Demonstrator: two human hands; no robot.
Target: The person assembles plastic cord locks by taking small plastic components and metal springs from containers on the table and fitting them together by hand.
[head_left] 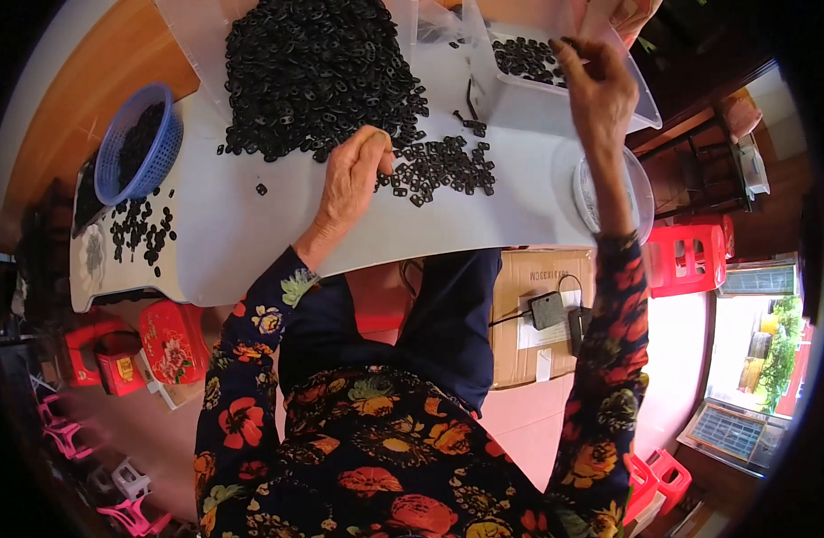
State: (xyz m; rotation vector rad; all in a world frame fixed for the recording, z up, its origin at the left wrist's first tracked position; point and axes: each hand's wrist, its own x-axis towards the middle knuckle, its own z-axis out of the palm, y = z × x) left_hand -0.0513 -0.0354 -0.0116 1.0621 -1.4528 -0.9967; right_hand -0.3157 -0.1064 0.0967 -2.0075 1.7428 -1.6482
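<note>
My left hand (354, 175) rests at the near edge of a large heap of small black two-holed plastic pieces (313, 76). Its fingers are curled closed, and whatever they hold is hidden. Just right of it, a smaller group of the same black pieces (448, 169) lies loose on the pale table (412, 224). My right hand (600, 88) is raised over a translucent plastic box (520, 100) at the far right. Its thumb and fingers come together in a pinch, and I cannot make out what is between them. More black pieces (524, 58) cover the bottom of that box.
A round clear tub (641, 193) stands beneath my right forearm. At the left, a blue basket (167, 160) holds dark pieces, with more black pieces (143, 229) scattered below it. A cardboard box (529, 354) with a black adapter (546, 311) sits right of my legs. Red stools (685, 260) stand around.
</note>
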